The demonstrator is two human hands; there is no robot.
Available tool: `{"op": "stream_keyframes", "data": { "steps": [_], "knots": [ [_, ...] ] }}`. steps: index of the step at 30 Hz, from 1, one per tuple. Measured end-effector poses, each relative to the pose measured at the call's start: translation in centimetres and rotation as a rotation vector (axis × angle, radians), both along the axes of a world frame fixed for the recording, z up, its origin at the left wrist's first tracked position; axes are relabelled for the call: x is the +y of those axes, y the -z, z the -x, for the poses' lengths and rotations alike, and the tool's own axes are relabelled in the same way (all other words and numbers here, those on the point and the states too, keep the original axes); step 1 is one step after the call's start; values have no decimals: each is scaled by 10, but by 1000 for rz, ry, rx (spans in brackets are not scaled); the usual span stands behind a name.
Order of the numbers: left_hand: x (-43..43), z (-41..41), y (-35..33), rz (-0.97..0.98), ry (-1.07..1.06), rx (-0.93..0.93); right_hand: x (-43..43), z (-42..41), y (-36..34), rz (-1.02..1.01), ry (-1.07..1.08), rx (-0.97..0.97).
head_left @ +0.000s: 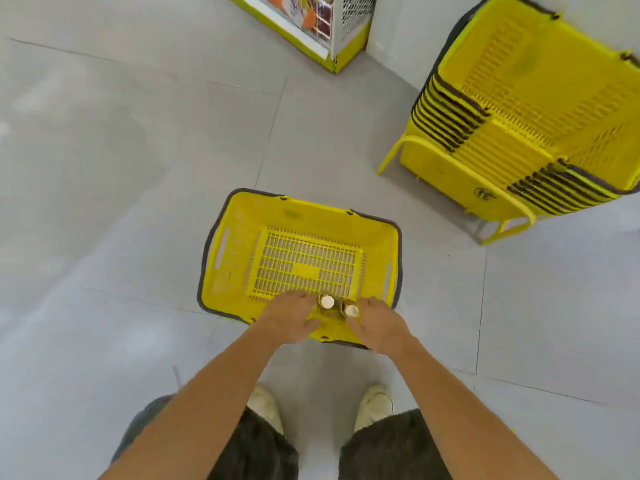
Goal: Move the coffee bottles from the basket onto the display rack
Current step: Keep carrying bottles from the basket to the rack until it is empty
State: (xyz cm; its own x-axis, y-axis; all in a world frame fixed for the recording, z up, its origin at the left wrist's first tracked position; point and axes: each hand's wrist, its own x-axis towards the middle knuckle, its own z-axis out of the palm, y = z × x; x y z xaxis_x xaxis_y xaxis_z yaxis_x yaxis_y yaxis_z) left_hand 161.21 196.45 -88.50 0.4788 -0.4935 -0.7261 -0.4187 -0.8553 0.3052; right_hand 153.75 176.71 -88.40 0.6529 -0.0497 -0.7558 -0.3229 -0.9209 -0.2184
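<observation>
A yellow basket (242,244) sits on the grey floor right in front of my feet. Two coffee bottles with pale round caps stand close together at its near edge: one (326,301) on the left, one (351,310) on the right. My left hand (289,318) grips the left bottle from the side. My right hand (379,325) curls around the right bottle. The bottle bodies are mostly hidden under the caps and my fingers. The rest of the basket floor is bare.
A tall stack of yellow baskets (519,109) on a yellow frame stands at the right. The base of a yellow and white display rack (332,32) is at the top centre. Grey floor tiles (121,185) spread to the left.
</observation>
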Motion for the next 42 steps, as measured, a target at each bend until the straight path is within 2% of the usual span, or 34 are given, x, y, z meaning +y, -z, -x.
{"op": "stream_keyframes", "data": {
  "steps": [4, 8, 11, 15, 18, 20, 25, 31, 35, 39, 42],
  "knots": [
    [-19, -5, 100, 69, -37, -22, 0, -11, 87, 5, -73, 22],
    [-31, -8, 162, 202, -83, -54, 2, -25, 122, 57, -201, 53],
    [-36, -13, 181, 310, -149, -18, -3, -33, 131, 98, -223, 19],
    [-21, -21, 149, 457, -308, -16, -7, -50, 100, 75, -179, -83],
    [6, -31, 70, 540, -416, -33, 3, -67, 21, 25, -135, -215],
    [32, -39, -11, 585, -499, -57, 19, -84, -56, -20, -135, -324],
    [129, -61, -268, 734, -767, -198, 100, -137, -298, -186, -206, -528],
    [304, -51, -548, 803, -1019, -409, 271, -191, -567, -403, -419, -718],
    [431, -24, -658, 785, -1125, -577, 407, -203, -675, -601, -599, -792],
    [537, 29, -724, 815, -1296, -675, 532, -187, -739, -819, -762, -795],
    [604, 64, -759, 822, -1415, -822, 617, -170, -771, -975, -846, -747]
  ]
}}
